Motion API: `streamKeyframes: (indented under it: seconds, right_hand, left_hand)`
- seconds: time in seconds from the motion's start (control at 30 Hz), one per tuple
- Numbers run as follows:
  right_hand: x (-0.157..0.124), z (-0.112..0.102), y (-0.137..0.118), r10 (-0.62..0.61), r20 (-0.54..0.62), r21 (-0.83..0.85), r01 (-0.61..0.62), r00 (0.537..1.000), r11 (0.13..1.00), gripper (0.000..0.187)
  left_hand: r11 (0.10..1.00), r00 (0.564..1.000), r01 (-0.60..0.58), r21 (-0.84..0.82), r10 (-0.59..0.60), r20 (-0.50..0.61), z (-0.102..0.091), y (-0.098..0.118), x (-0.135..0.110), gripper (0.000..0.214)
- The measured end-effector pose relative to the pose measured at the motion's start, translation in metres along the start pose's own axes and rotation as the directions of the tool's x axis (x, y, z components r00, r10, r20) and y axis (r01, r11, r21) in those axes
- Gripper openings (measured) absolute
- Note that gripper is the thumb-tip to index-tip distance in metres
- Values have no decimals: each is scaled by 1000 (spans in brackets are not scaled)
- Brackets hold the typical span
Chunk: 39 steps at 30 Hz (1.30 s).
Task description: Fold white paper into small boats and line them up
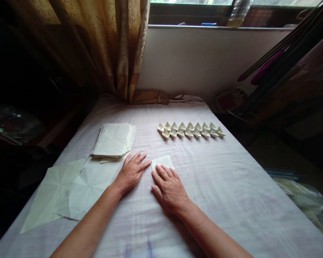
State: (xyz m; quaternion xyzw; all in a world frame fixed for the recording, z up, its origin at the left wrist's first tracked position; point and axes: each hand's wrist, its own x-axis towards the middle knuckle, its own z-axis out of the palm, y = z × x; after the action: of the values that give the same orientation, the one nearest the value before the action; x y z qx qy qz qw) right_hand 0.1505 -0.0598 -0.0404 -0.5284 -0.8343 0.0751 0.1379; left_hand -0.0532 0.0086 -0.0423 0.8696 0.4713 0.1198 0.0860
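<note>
A small folded sheet of white paper (161,162) lies flat on the cloth-covered table. My right hand (169,186) rests on its near part with the fingers stretched out, hiding that edge. Beside it, my left hand (133,171) lies palm down with fingers spread; its index fingertip reaches the paper's left corner. Just beyond the left hand is a stack of creased paper squares (113,139). Two larger creased sheets, a pale greenish one (55,186) and a whiter one (88,186), overlap near my left forearm.
Small folded paper boats (190,132) stand in two close rows at the far right of the table (231,200). A gold curtain (123,53) hangs down to its back edge. On the windowsill stands a bottle (238,14). Plastic bags (307,200) lie beyond the right edge.
</note>
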Motion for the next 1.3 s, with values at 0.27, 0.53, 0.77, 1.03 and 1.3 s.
streamKeyframes:
  seconds: [0.27, 0.53, 0.77, 1.03, 1.3]
  right_hand:
    - [-14, -4, 9, -67, -48, 51, 70, 997, 996, 36]
    - [6, -6, 29, 15, -155, 23, -11, 988, 1000, 44]
    - [18, -1, 34, 5, -169, -41, -12, 986, 999, 40]
    - [19, -4, 39, -24, -168, -52, 15, 985, 999, 31]
    - [19, -1, 34, -81, -214, -100, 60, 974, 993, 23]
  left_hand:
    - [999, 1000, -2, 51, 3, -17, -6, 13, 3, 43]
    - [980, 982, -181, 77, 184, -35, -7, 12, 9, 47]
    - [952, 956, -290, 101, 293, -19, -8, 19, 11, 49]
    - [940, 944, -327, 95, 329, -4, -10, 16, 16, 33]
    - [962, 962, -271, 33, 271, -20, -4, 10, 18, 29]
